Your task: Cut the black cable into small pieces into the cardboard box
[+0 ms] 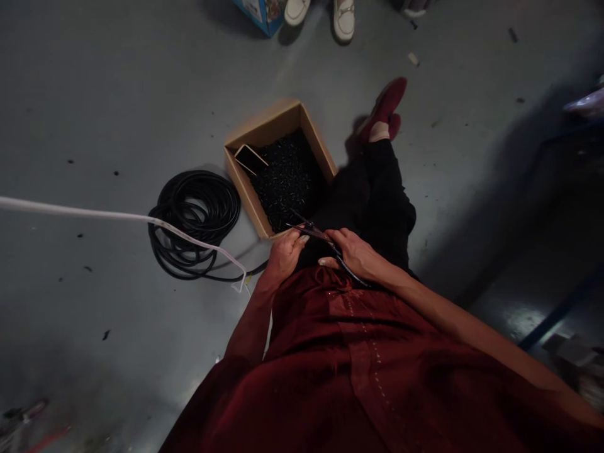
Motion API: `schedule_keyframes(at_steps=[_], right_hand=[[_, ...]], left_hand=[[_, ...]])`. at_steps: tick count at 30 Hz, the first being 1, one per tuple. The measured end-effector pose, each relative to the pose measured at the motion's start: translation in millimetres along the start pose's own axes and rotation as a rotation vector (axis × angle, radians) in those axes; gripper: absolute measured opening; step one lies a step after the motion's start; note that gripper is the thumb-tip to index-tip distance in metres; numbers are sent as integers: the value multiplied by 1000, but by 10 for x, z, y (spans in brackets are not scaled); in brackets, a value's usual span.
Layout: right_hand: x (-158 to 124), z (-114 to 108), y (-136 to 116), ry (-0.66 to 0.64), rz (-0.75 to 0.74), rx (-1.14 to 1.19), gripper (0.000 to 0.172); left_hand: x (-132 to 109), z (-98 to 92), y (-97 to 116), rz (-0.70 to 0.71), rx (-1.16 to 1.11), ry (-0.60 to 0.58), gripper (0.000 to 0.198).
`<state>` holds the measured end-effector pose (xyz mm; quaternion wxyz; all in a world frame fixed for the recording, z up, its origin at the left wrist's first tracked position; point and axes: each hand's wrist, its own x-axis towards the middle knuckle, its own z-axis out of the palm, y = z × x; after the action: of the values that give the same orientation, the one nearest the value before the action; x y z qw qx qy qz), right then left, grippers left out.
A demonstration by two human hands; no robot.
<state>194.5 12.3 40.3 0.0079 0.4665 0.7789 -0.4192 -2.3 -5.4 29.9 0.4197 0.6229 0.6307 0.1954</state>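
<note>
My right hand [353, 251] is closed around a pair of scissors [315, 231], whose blades stand apart and point left over the box's near edge. Against the blades, the fingers of my left hand [284, 255] pinch the end of a black tube [257, 270]. That tube runs back from a loose coil [198, 217] on the floor to the left. Below the blades, a cardboard box [262, 217] holds many short black pieces [285, 176]. A small open dark container with a tan rim [251, 160] lies in its far left corner.
A white cord [94, 212] crosses from the left edge toward my left forearm. My outstretched leg in black trousers [384, 182] lies right of the box. Another person's white shoes [344, 22] and a blue box [264, 16] are at the top. Small scraps dot the grey floor.
</note>
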Motion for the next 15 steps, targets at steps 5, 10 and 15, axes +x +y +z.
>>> schedule_keyframes(at_steps=[5, 10, 15], right_hand=[[19, 27, -15, 0, 38, -50, 57], [49, 52, 5, -46, 59, -54, 49], [89, 95, 48, -82, 79, -73, 45]], left_hand=[[-4, 7, -11, 8, 1, 8, 25], [14, 10, -22, -19, -32, -18, 25], [38, 31, -64, -60, -87, -33, 23]])
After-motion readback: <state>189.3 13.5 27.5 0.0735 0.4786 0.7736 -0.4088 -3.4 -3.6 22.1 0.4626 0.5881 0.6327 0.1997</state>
